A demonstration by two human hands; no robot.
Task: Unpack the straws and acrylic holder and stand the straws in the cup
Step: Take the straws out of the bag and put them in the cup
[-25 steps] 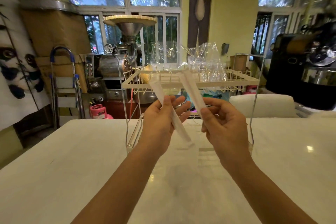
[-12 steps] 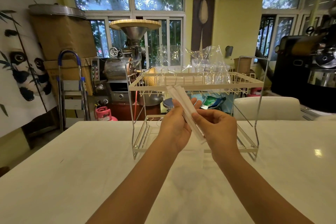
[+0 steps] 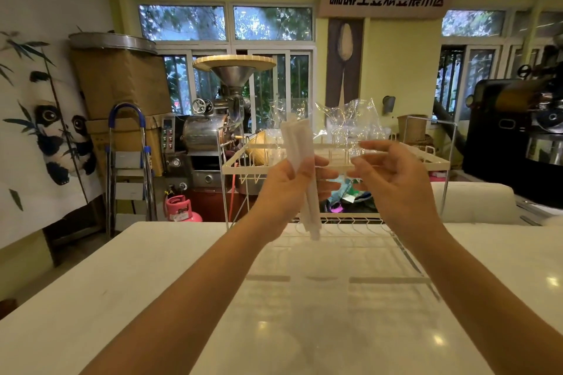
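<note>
Two white paper-wrapped straws (image 3: pixel 300 155) stand nearly upright in my left hand (image 3: pixel 288 189), which is closed around their middle. Their tops rise above the rack's upper shelf and their lower ends hang below my fist. My right hand (image 3: pixel 393 183) is a little to the right with fingers spread and nothing in it. Crumpled clear plastic packaging (image 3: pixel 350 122) sits on the upper shelf of the white wire rack (image 3: pixel 438 163) behind my hands. I cannot make out a cup or the acrylic holder among the clear plastic.
The two-tier wire rack stands on the white marble table (image 3: pixel 152 283) in front of me. Behind the table are a coffee roaster (image 3: pixel 210 131), a step ladder (image 3: pixel 128 161), a pink gas bottle (image 3: pixel 181 207) and a white chair back (image 3: pixel 475 201).
Both straws have been gathered into my left hand and raised more upright. My right hand has let go and moved off to the right, fingers open.
</note>
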